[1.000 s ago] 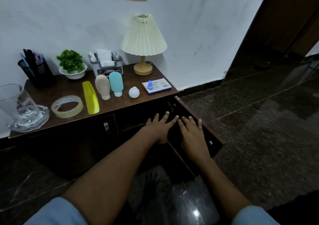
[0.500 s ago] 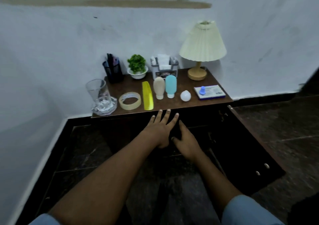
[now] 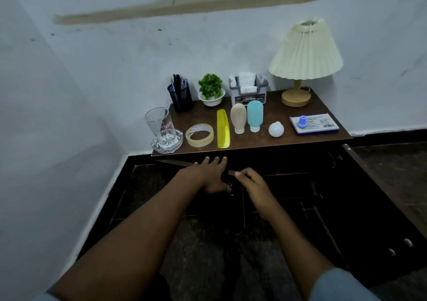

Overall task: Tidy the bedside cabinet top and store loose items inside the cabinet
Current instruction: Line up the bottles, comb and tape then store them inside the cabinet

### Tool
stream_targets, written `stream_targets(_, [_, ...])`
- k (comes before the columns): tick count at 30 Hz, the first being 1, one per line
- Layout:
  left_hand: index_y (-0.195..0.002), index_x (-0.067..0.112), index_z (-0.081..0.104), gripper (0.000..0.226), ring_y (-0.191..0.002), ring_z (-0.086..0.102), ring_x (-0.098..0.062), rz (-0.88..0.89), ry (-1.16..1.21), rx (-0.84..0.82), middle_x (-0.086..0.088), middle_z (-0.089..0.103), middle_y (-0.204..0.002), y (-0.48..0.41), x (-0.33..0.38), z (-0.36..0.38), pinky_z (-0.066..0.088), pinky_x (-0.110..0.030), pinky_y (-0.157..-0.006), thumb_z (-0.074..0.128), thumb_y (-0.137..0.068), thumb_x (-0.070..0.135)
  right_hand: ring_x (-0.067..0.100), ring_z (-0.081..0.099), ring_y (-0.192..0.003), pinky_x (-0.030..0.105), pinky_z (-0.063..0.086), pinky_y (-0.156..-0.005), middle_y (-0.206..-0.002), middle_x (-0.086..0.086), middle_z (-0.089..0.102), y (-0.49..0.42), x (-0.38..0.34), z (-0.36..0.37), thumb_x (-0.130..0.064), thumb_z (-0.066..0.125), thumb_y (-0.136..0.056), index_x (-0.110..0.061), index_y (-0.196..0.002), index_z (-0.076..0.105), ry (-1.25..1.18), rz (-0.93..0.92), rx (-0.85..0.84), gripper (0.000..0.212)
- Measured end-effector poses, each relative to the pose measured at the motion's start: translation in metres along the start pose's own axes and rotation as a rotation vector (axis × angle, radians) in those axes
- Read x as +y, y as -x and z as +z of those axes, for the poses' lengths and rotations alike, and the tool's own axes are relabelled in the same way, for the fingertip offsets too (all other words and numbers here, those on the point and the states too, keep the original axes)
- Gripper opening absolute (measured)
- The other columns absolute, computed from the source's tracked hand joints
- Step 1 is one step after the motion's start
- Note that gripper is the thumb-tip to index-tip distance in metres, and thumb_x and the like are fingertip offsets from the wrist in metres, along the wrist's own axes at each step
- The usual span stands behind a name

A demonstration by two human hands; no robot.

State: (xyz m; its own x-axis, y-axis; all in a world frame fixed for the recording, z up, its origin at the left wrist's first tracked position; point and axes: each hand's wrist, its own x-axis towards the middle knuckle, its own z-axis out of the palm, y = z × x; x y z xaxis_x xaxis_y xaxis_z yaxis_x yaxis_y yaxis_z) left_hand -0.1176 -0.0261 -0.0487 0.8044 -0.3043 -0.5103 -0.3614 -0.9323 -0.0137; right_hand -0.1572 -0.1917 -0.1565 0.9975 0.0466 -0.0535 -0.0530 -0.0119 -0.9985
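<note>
Left hand (image 3: 209, 177) flat; right hand (image 3: 253, 184) curled on cabinet door (image 3: 172, 162)

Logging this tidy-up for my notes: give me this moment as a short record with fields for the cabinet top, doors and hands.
Front row: glass, tape roll, comb, beige bottle, blue bottle, white bulb, stamp pad
Back row: pen holder, plant, tissue box, lamp
Right door: wide open
Left door: partly open
Left hand: fingers straight, resting on left door
Right hand: fingers curled at that door's edge; grip unclear
Inside: too dark to tell
</note>
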Motion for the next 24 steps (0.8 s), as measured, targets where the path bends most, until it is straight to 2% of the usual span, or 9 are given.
stream_targets(3, [-0.164,0.024,0.000,0.083,-0.158,0.002,-0.031,-0.023,0.019,-0.085,-0.003,0.004,-0.172,0.004,-0.003,-0.006,0.011,-0.050,-0.126,0.039,-0.101,0.063,0.002,0.066,-0.076,0.019,0.050,-0.065,-0.079,-0.009,0.065,0.011,0.002,-0.001,-0.052,0.057,-0.097,-0.027,-0.076,0.065,-0.021,0.040,-0.079,0.033])
stream_targets(6, [-0.164,0.020,0.013,0.076,-0.158,0.008,-0.029,-0.076,0.052,-0.116,-0.006,0.010,-0.171,0.015,-0.016,-0.005,0.012,-0.046,-0.127,0.031,-0.104,0.063,0.015,0.059,-0.068,0.032,0.047,-0.061,-0.071,-0.002,0.055,0.009,-0.002,0.001,-0.046,0.061,-0.095,-0.022,-0.069,0.060,0.053,0.091,-0.201,0.035])
stream_targets(9, [-0.164,0.015,0.008,0.074,-0.157,0.000,-0.033,-0.116,0.048,-0.105,-0.009,0.001,-0.171,0.030,-0.028,0.007,0.007,-0.049,-0.127,0.028,-0.107,0.058,0.013,0.059,-0.078,0.032,0.045,-0.072,-0.079,-0.002,0.057,0.009,-0.007,0.022,-0.036,0.064,-0.093,-0.021,-0.077,0.059,0.017,0.106,-0.302,0.023])
stream_targets(11, [-0.164,0.014,0.006,0.071,-0.157,-0.003,-0.034,-0.147,0.077,-0.047,-0.009,-0.001,-0.171,0.040,-0.036,0.013,0.007,-0.049,-0.127,0.031,-0.108,0.051,0.008,0.064,-0.103,0.027,0.047,-0.089,-0.105,-0.010,0.067,0.008,-0.011,0.039,-0.024,0.067,-0.094,-0.026,-0.106,0.068,-0.097,0.166,-0.383,0.012])
stream_targets(14, [-0.162,0.011,0.020,0.061,-0.157,0.007,-0.034,-0.157,0.074,-0.012,-0.010,0.011,-0.171,0.053,-0.043,0.016,0.008,-0.041,-0.125,0.033,-0.111,0.040,0.008,0.049,-0.135,0.028,0.040,-0.107,-0.141,-0.019,0.054,0.009,-0.019,0.057,-0.019,0.071,-0.090,-0.036,-0.147,0.047,-0.130,0.317,-0.604,0.065])
stream_targets(16, [-0.155,0.007,0.040,0.053,-0.152,0.026,-0.034,-0.178,0.074,-0.019,-0.014,0.030,-0.165,0.060,-0.047,0.015,0.020,-0.039,-0.122,0.034,-0.110,0.036,0.009,0.054,-0.132,0.030,0.043,-0.104,-0.139,-0.019,0.060,0.015,-0.019,0.074,-0.019,0.072,-0.083,-0.042,-0.141,0.052,-0.178,0.331,-0.723,0.066])
stream_targets(19, [-0.139,0.007,0.059,0.045,-0.136,0.050,-0.035,-0.211,0.064,0.001,-0.016,0.052,-0.149,0.068,-0.057,0.017,0.041,-0.040,-0.112,0.043,-0.107,0.033,0.019,0.056,-0.131,0.035,0.046,-0.105,-0.138,-0.012,0.062,0.030,-0.012,0.111,-0.025,0.075,-0.080,-0.045,-0.146,0.043,-0.133,0.280,-0.658,0.076])
stream_targets(21, [-0.147,0.008,0.051,0.048,-0.144,0.041,-0.035,-0.235,0.054,-0.016,-0.016,0.040,-0.159,0.072,-0.065,0.023,0.036,-0.040,-0.116,0.043,-0.107,0.033,0.014,0.054,-0.127,0.030,0.048,-0.095,-0.139,-0.016,0.055,0.038,-0.007,0.134,-0.024,0.073,-0.085,-0.044,-0.153,0.033,-0.130,0.254,-0.603,0.081])
stream_targets(24, [-0.162,0.009,0.016,0.065,-0.156,0.013,-0.035,-0.273,0.073,-0.032,-0.015,-0.002,-0.171,0.079,-0.075,0.034,0.020,-0.042,-0.125,0.039,-0.109,0.038,0.015,0.051,-0.123,0.028,0.047,-0.083,-0.156,-0.008,0.040,0.041,-0.002,0.155,-0.028,0.071,-0.087,-0.049,-0.158,0.015,-0.111,0.270,-0.588,0.093])
